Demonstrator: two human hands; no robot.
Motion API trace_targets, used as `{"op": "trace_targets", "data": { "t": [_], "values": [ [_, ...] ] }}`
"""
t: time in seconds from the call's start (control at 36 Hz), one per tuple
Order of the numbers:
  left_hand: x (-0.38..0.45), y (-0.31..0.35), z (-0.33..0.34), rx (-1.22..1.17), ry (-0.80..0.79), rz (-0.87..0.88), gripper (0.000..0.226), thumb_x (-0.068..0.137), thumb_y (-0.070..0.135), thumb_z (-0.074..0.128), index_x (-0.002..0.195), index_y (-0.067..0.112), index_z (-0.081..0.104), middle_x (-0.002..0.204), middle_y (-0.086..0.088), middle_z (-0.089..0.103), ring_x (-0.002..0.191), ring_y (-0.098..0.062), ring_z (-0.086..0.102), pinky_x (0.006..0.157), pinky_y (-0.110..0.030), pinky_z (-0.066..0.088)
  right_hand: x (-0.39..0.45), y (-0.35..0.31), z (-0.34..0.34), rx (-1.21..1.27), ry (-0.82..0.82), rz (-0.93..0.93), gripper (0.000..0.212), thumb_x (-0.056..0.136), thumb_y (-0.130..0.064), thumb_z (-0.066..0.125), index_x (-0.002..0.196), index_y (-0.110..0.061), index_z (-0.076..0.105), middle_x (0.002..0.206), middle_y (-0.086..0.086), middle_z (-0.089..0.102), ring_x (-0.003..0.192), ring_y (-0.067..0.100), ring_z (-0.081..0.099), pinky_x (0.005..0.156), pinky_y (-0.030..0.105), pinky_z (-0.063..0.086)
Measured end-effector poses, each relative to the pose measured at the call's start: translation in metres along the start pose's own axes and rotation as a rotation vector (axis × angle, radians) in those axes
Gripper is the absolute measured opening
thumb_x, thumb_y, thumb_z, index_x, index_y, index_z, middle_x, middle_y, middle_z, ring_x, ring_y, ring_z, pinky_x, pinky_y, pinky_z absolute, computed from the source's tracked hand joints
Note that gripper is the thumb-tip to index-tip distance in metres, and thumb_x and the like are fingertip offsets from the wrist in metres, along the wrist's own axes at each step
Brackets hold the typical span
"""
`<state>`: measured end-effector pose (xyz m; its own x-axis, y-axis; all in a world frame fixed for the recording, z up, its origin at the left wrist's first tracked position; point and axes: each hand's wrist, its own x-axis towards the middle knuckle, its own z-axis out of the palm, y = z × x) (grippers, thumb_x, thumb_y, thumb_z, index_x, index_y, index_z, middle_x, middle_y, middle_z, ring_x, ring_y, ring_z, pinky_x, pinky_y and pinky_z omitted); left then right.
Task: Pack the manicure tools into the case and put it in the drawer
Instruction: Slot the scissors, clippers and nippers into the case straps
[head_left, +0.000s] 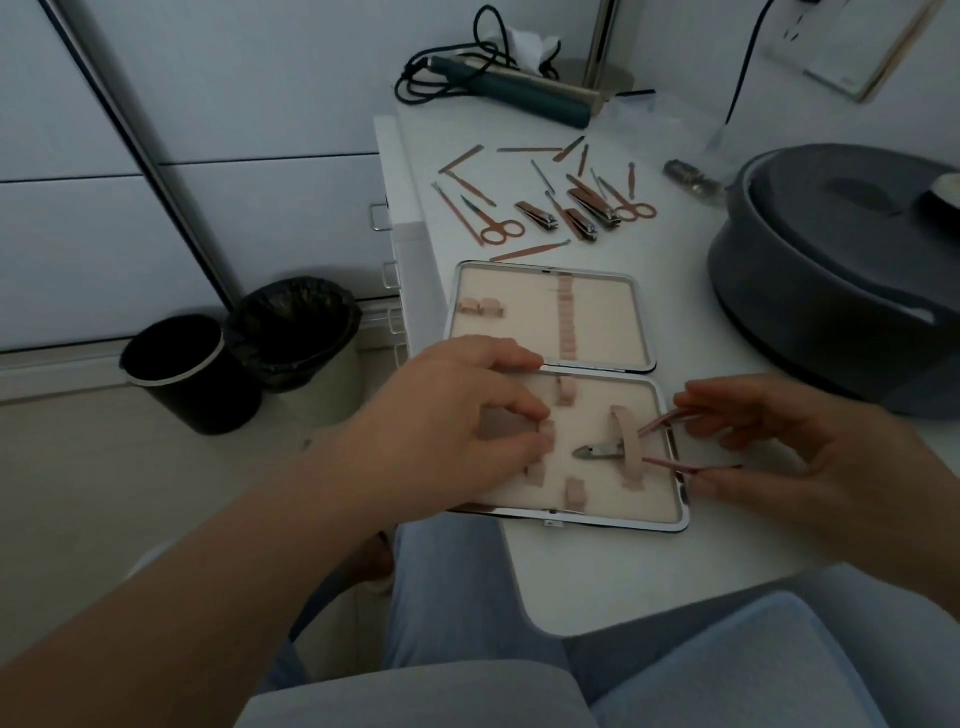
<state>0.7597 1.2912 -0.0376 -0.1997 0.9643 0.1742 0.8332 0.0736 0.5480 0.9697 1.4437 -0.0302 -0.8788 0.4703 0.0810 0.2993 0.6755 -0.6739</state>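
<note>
Two bins on the floor, grey round appliance on the table.

- The case has a pale pink lining, darker pink elastic loops and a bright silver rim.
- The nipper in the near half has grey steel jaws and rose-pink handles.
- The loose tools are rose-copper with grey steel tips; the two pairs of scissors have copper-pink ring handles.
- The surface is plain white.
- The round lidded container is dark grey.
- The styling iron is dark teal with a black cord.
- One bin is black; the other bin is pale with a black liner.
- The trousers are light blue-grey.
- The cabinet doors are pale grey-white.
</note>
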Motion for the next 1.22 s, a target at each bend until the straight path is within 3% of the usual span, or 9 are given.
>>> {"op": "trace_targets", "data": {
  "t": [0.17, 0.25, 0.64, 0.78, 0.94, 1.08, 1.22],
  "values": [
    [-0.002, 0.001, 0.005, -0.034, 0.059, -0.044, 0.019, 0.074, 0.037, 0.065, 0.093, 0.034, 0.069, 0.112, 0.029, 0.041, 0.111, 0.011, 0.030, 0.087, 0.007, 0.012, 0.007, -0.012, 0.005, -0.082, 0.014, 0.005, 0.047, 0.049, -0.063, 0.057, 0.096, -0.056, 0.053, 0.100, -0.032, 0.057, 0.093, -0.006, 0.055, 0.079, 0.002, 0.040],
    [-0.002, 0.001, 0.007, -0.031, 0.078, -0.038, 0.018, 0.075, 0.035, 0.066, 0.092, 0.033, 0.070, 0.110, 0.028, 0.041, 0.108, 0.013, 0.029, 0.089, 0.006, 0.011, 0.008, -0.016, 0.006, -0.097, 0.038, 0.003, 0.047, 0.049, -0.065, 0.055, 0.094, -0.055, 0.052, 0.089, -0.025, 0.062, 0.092, -0.007, 0.052, 0.077, 0.001, 0.038],
    [-0.002, 0.002, 0.010, -0.059, 0.114, -0.021, 0.016, 0.075, 0.030, 0.068, 0.091, 0.031, 0.071, 0.109, 0.025, 0.043, 0.109, 0.010, 0.031, 0.092, 0.002, 0.014, 0.014, -0.024, 0.016, -0.135, 0.047, 0.008, 0.050, 0.045, -0.062, 0.059, 0.095, -0.058, 0.051, 0.085, -0.030, 0.053, 0.086, -0.022, 0.044, 0.068, -0.005, 0.030],
    [-0.003, 0.002, 0.012, -0.064, 0.128, -0.037, 0.013, 0.075, 0.032, 0.068, 0.088, 0.033, 0.071, 0.111, 0.026, 0.045, 0.115, 0.005, 0.034, 0.100, -0.012, 0.023, 0.011, -0.022, 0.014, -0.154, 0.013, 0.025, 0.054, 0.044, -0.064, 0.058, 0.097, -0.059, 0.048, 0.092, -0.030, 0.052, 0.090, -0.023, 0.042, 0.071, -0.005, 0.030],
    [-0.003, -0.001, 0.014, -0.078, 0.115, -0.052, 0.014, 0.073, 0.039, 0.064, 0.086, 0.038, 0.070, 0.110, 0.033, 0.043, 0.115, 0.012, 0.031, 0.092, 0.003, 0.013, 0.012, -0.017, -0.005, -0.207, -0.145, 0.042, 0.058, 0.051, -0.066, 0.058, 0.108, -0.059, 0.050, 0.107, -0.027, 0.057, 0.096, -0.007, 0.049, 0.080, 0.013, 0.044],
    [-0.002, -0.002, 0.016, -0.082, 0.112, -0.071, 0.012, 0.073, 0.039, 0.066, 0.083, 0.044, 0.068, 0.108, 0.042, 0.038, 0.109, 0.019, 0.029, 0.089, 0.006, 0.012, 0.014, -0.020, -0.001, -0.261, -0.135, 0.022, 0.045, 0.059, -0.052, 0.066, 0.098, -0.062, 0.046, 0.097, -0.032, 0.052, 0.094, -0.015, 0.043, 0.075, 0.000, 0.036],
    [-0.002, -0.002, 0.016, -0.069, 0.119, -0.071, 0.013, 0.073, 0.037, 0.067, 0.085, 0.041, 0.070, 0.108, 0.040, 0.039, 0.107, 0.019, 0.029, 0.088, 0.008, 0.009, 0.016, -0.025, 0.005, -0.277, -0.139, 0.004, 0.048, 0.061, -0.054, 0.066, 0.097, -0.066, 0.036, 0.097, -0.029, 0.052, 0.088, -0.009, 0.049, 0.075, 0.012, 0.040]
  ]
}}
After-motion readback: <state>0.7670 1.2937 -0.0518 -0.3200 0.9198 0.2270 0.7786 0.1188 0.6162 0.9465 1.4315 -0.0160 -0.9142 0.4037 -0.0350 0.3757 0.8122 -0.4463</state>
